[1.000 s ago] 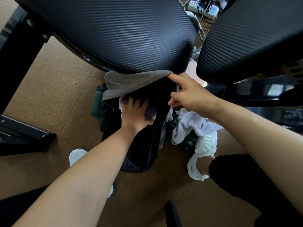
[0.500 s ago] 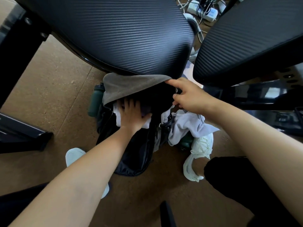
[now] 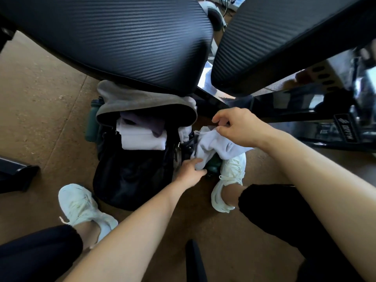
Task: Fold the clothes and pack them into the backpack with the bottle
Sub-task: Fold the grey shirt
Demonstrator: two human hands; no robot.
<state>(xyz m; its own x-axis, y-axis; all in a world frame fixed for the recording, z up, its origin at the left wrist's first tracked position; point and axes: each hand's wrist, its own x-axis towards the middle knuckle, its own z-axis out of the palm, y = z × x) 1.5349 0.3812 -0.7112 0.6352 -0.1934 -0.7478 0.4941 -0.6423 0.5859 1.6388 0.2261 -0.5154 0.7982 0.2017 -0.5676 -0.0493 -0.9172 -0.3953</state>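
Right hand [image 3: 240, 127] pinches the white garment [image 3: 215, 145] right of the open backpack [image 3: 130, 180]; left hand [image 3: 189, 173] pinches its near edge.

Both bare forearms reach forward and down, the left hand [image 3: 190, 173] lower with its fingers tucked at the bottom edge of a white cloth [image 3: 213, 145] (grip unclear), the right hand [image 3: 241, 127] higher, fingers curled, pinching the cloth's top.
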